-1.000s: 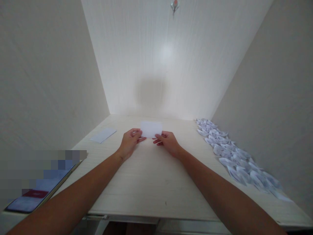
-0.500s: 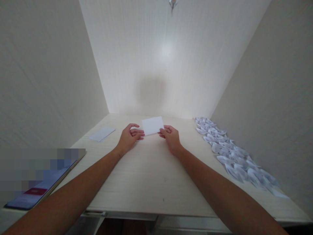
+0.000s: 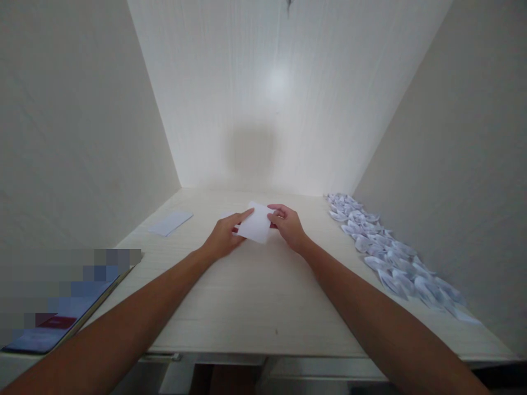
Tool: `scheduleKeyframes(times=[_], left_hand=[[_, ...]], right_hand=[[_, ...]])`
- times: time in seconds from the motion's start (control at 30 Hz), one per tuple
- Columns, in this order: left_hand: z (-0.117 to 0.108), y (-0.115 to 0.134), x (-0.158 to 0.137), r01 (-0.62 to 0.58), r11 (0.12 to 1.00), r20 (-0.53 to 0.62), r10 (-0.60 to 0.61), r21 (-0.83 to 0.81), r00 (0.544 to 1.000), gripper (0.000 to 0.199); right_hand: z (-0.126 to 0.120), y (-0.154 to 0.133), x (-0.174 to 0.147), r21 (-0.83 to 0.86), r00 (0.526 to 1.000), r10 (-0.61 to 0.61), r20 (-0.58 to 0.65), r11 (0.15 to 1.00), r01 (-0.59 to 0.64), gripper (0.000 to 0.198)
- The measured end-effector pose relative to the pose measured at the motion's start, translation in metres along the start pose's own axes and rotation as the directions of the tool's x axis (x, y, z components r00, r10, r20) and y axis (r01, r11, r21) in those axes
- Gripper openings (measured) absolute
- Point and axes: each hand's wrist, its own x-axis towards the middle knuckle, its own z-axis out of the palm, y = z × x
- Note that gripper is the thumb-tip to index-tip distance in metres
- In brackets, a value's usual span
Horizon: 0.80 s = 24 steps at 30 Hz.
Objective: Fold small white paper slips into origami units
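Note:
A small white sheet of paper (image 3: 256, 224) is held tilted above the middle of the table. My left hand (image 3: 226, 233) grips its left side, thumb on top and fingers underneath. On the right edge, my right hand (image 3: 287, 224) pinches the same sheet between thumb and fingers. Farther left on the tabletop lies a flat white paper (image 3: 171, 223), apart from both hands. A bit of white paper (image 3: 225, 214) shows just behind my left hand, mostly hidden.
Along the right wall runs a long row of folded white paper pieces (image 3: 385, 249). At the left front lies a partly blurred device with a lit screen (image 3: 61, 323). The pale table (image 3: 230, 312) is enclosed by walls on the left, right and back.
The sheet has turned and come slightly nearer to me. My left hand, earlier at its lower left corner with fingers apart, now grips its left side with the thumb on top.

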Motion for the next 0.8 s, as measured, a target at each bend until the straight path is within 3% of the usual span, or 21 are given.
scheduleKeyframes(times=[0.13, 0.3, 0.47, 0.63, 0.8], left_hand=[[0.001, 0.002, 0.002, 0.01, 1.0, 0.017, -0.01, -0.026, 1.0, 0.048], [-0.001, 0.002, 0.003, 0.03, 0.995, -0.024, -0.033, -0.095, 0.999, 0.04], [0.001, 0.006, 0.003, 0.049, 0.992, -0.031, -0.053, -0.115, 0.998, 0.017], [0.004, 0.01, 0.003, 0.086, 0.982, -0.09, -0.102, -0.166, 0.991, 0.016], [0.006, 0.009, 0.003, 0.187, 0.952, -0.152, -0.228, -0.242, 0.962, 0.02]], right_hand=[[0.001, 0.0, -0.002, -0.054, 0.998, -0.032, 0.053, 0.998, 0.034, 0.04], [-0.001, 0.002, -0.001, -0.082, 0.995, -0.057, 0.083, 0.995, 0.064, 0.036], [-0.002, 0.001, 0.0, -0.106, 0.991, -0.077, 0.11, 0.99, 0.089, 0.027], [0.001, -0.01, -0.006, -0.088, 0.988, -0.047, 0.15, 0.994, 0.06, 0.023], [0.006, -0.02, -0.014, 0.04, 0.976, 0.002, 0.218, 0.999, -0.011, 0.034]])
